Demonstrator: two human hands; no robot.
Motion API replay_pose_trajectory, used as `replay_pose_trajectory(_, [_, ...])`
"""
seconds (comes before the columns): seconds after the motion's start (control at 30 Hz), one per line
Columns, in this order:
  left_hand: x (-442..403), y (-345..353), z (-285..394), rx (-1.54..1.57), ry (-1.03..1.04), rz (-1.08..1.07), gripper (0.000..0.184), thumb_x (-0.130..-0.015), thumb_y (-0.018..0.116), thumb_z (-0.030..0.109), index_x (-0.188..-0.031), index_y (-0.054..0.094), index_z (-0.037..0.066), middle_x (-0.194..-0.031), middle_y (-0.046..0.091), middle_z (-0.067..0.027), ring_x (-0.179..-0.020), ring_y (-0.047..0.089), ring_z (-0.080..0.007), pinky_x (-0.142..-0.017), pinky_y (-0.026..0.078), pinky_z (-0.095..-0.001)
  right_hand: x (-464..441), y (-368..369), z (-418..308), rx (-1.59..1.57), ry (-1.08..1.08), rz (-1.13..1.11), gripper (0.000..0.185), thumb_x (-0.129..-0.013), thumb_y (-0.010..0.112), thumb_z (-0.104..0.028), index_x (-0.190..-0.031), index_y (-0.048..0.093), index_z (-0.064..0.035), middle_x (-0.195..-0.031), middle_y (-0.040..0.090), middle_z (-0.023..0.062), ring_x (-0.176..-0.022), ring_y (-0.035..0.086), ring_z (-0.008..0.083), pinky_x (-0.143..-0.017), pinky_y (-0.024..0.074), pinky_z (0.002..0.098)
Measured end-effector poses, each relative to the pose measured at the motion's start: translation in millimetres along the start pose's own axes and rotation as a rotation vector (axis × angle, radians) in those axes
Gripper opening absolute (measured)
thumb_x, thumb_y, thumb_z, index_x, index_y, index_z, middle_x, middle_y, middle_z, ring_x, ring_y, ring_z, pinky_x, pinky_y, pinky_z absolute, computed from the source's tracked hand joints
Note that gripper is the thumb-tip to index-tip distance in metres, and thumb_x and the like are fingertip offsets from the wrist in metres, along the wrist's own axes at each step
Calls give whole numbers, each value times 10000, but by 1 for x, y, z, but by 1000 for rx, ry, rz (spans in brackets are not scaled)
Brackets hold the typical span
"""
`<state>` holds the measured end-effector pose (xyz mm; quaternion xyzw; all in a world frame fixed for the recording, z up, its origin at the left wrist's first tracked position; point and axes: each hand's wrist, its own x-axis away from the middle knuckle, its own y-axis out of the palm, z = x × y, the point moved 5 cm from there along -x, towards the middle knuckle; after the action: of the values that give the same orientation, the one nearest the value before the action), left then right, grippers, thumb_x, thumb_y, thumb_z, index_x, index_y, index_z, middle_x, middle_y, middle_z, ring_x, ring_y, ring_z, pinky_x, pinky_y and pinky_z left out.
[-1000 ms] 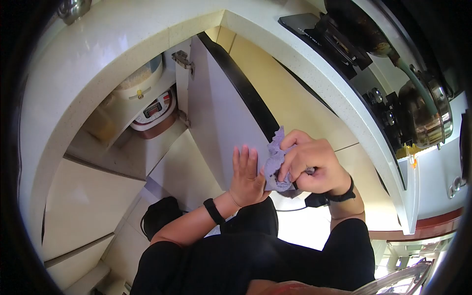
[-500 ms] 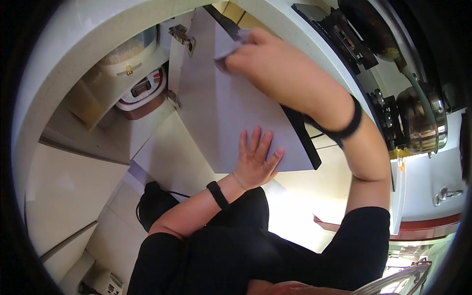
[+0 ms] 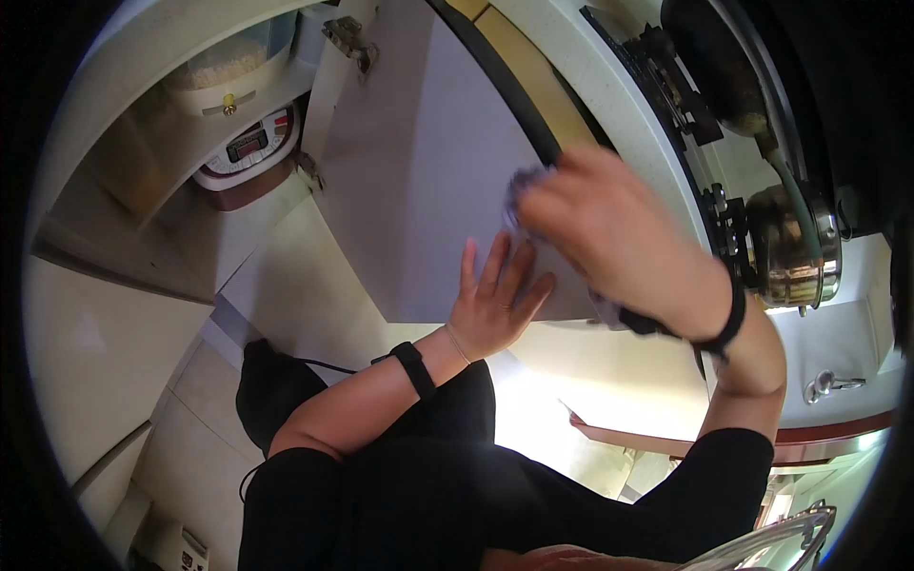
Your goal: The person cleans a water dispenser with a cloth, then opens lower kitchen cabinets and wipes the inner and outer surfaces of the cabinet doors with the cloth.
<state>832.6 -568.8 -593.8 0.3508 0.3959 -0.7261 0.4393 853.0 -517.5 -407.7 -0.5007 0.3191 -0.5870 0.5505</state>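
Note:
An open cabinet door [image 3: 419, 162] stands in the middle, its pale inner face toward me and a dark strip along one long edge. My left hand [image 3: 495, 295] lies flat with fingers spread on the door's lower part. Blurred by motion, my right hand [image 3: 605, 228] grips a crumpled purple cloth [image 3: 524, 195] against the door, near its dark edge. The cloth is partly hidden by my fingers. Both wrists wear black bands.
Inside the cabinet at left are a rice cooker [image 3: 248, 157] and a clear container of grain [image 3: 228, 67]. A stove with a pan [image 3: 724, 76] and a steel pot [image 3: 790, 247] is at right. Metal hinges [image 3: 350, 43] hold the door.
My right hand and the cloth went from the door's lower corner up toward its top, then back down along the dark edge. My left hand stays on the door. The view has shifted.

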Motion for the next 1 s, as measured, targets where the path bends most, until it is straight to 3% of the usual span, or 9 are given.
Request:
replay_pose_trajectory(0.1, [2, 7, 1, 42, -13, 21, 626, -781, 570, 164, -1340, 288, 168, -1393, 270, -204, -1278, 267, -409, -985, 187, -623, -46, 1, 25, -26, -89, 105, 97, -671, 573, -44, -756, 529, -61, -691, 549, 83, -731, 501, 280, -688, 421, 350])
replay_pose_trajectory(0.17, [1, 4, 0, 67, 19, 12, 522, -725, 580, 84, -1207, 381, 102, -1327, 307, -285, -1227, 287, -494, -984, 180, -631, -63, -3, 31, 66, -125, 198, 98, -685, 570, -43, -776, 535, -58, -704, 549, 83, -736, 502, 281, -664, 423, 354])
replay_pose_trajectory(0.27, [5, -1, -2, 65, 41, 52, 632, -710, 594, 93, -1281, 325, 127, -1362, 262, -274, -1258, 254, -471, -989, 153, -636, -45, -9, 20, 83, -114, 229, 97, -678, 544, -82, -768, 534, -47, -687, 573, 75, -763, 524, 296, -656, 428, 370])
replay_pose_trajectory(0.37, [1, -4, -2, 48, 51, 41, 653, -713, 592, 87, -1301, 312, 134, -1377, 245, -265, -1274, 237, -455, -991, 147, -637, 4, -7, -2, -58, 131, -106, 273, -580, 629, -34, -832, 524, -42, -805, 573, 98, -817, 527, 291, -709, 433, 368])
replay_pose_trajectory(0.47, [-1, 2, -1, 57, 56, 30, 626, -737, 573, 82, -1303, 312, 128, -1385, 237, -258, -1280, 233, -450, -994, 146, -635, 63, 2, -31, -25, 108, -109, 342, -578, 649, -32, -906, 556, -47, -849, 592, 76, -831, 536, 249, -841, 421, 350])
replay_pose_trajectory(0.6, [-2, 10, 0, 69, 52, 70, 584, -768, 556, 96, -1304, 325, 119, -1384, 249, -252, -1286, 223, -445, -988, 160, -639, 80, 1, -27, -163, 285, -153, 262, -638, 615, -73, -895, 565, -66, -894, 605, 53, -815, 547, 242, -803, 425, 339])
replay_pose_trajectory(0.83, [10, 19, 3, 60, 18, 13, 511, -830, 519, 210, -1317, 367, 181, -1408, 259, -165, -1296, 231, -381, -993, 174, -624, -37, -1, 28, -60, 68, 129, 85, -722, 512, -74, -803, 536, -67, -752, 583, 102, -798, 535, 309, -718, 423, 367])
replay_pose_trajectory(0.9, [5, 18, -1, 143, -4, 189, 483, -829, 512, 197, -1299, 400, 185, -1402, 279, -148, -1294, 242, -373, -974, 185, -637, -51, -2, 33, -57, -29, 263, 72, -718, 516, -72, -786, 539, -63, -700, 572, 105, -768, 523, 317, -697, 425, 366])
replay_pose_trajectory(1.0, [2, 11, -3, 99, 53, 120, 609, -782, 579, 113, -1328, 310, 124, -1373, 280, -222, -1259, 262, -444, -945, 214, -656, -33, -5, 23, -15, 24, 218, 89, -698, 522, -65, -787, 528, -55, -743, 570, 107, -753, 519, 316, -675, 423, 366])
